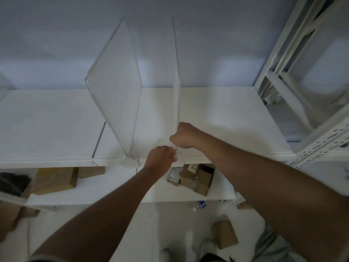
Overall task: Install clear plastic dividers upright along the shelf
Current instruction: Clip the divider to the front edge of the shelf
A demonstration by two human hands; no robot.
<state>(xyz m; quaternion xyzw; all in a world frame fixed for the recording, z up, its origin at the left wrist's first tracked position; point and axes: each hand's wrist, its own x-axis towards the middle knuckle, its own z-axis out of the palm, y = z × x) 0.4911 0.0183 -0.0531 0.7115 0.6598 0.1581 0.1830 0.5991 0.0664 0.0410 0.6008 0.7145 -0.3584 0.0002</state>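
Two clear plastic dividers stand upright on the white shelf [226, 118]. The left divider [115, 86] sits in a white clip at the shelf's front edge. I see the right divider [176, 76] almost edge-on. My right hand [186, 136] is closed around its front edge near the bottom. Just below, my left hand [159, 160] pinches the white clip at that divider's foot on the front rail [56, 159]. Another clear divider [3, 86] shows partly at the far left edge.
White metal racking [306, 69] stands at the right. On the lower shelf [117, 193] lie cardboard boxes [54, 179] and a cluster of small boxes [196, 177]. A cardboard box [224, 233] and a bottle [200, 205] lie on the floor.
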